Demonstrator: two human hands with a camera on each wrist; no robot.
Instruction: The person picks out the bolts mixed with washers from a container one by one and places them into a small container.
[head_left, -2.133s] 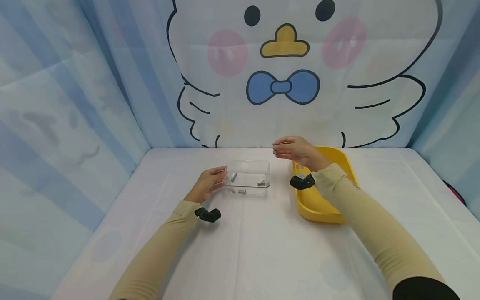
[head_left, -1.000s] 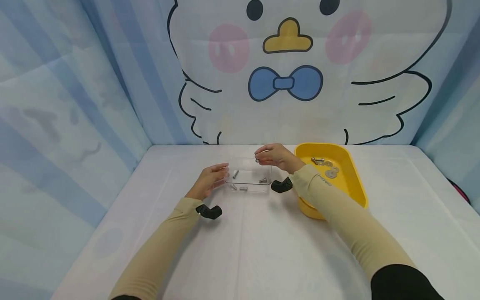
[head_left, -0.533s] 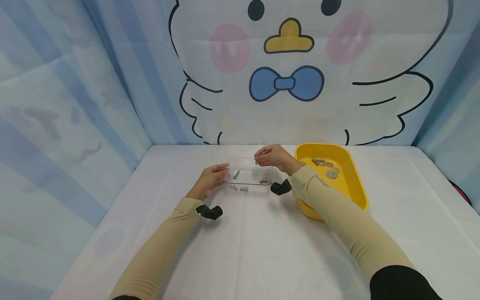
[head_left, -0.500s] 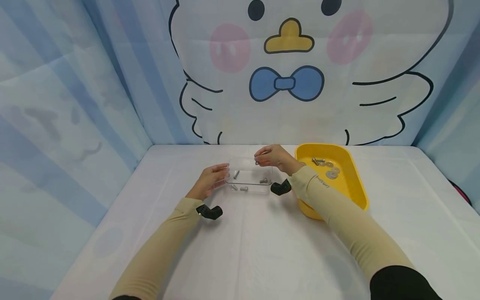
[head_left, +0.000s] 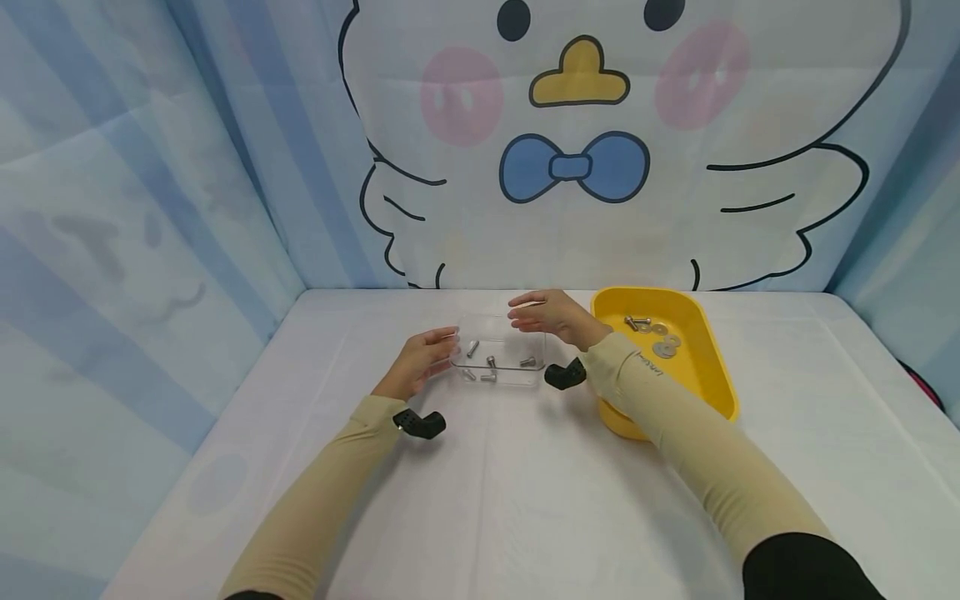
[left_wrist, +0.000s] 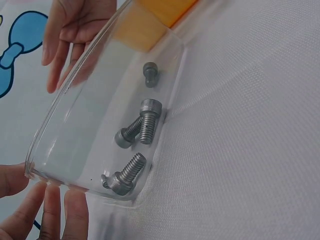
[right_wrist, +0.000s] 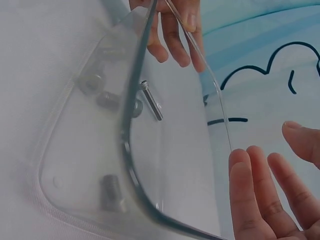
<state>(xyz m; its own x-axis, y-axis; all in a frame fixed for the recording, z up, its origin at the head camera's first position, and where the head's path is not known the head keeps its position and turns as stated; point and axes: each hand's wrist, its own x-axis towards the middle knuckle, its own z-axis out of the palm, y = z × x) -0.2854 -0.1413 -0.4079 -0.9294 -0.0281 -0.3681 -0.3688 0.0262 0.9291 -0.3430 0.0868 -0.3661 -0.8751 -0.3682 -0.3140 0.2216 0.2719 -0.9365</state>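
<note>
A clear plastic box (head_left: pixel 498 333) stands on the table with several silver socket head bolts (left_wrist: pixel 148 120) lying in it. My left hand (head_left: pixel 420 364) is at its left end; the fingertips touch the outside of the wall, with the thumb by the rim. Above the box's right back corner hovers my right hand (head_left: pixel 551 319), fingers extended and apart, nothing between them. In the right wrist view its fingers (right_wrist: pixel 245 200) show beside the near rim, and one bolt (right_wrist: pixel 151 100) stands out sharply through the box. Several other bolts are blurred there.
To the right sits a yellow tray (head_left: pixel 712 367) with a few bolts (head_left: pixel 637 322) and several flat washers (head_left: pixel 663 349) in it. My right forearm crosses its front left part and hides some of it. A patterned curtain (head_left: pixel 570 242) closes off the table's back edge.
My right hand has come left from the yellow tray to the clear box with a bolt. It has let that bolt go, and one more lies in the box. My left hand stays put.
</note>
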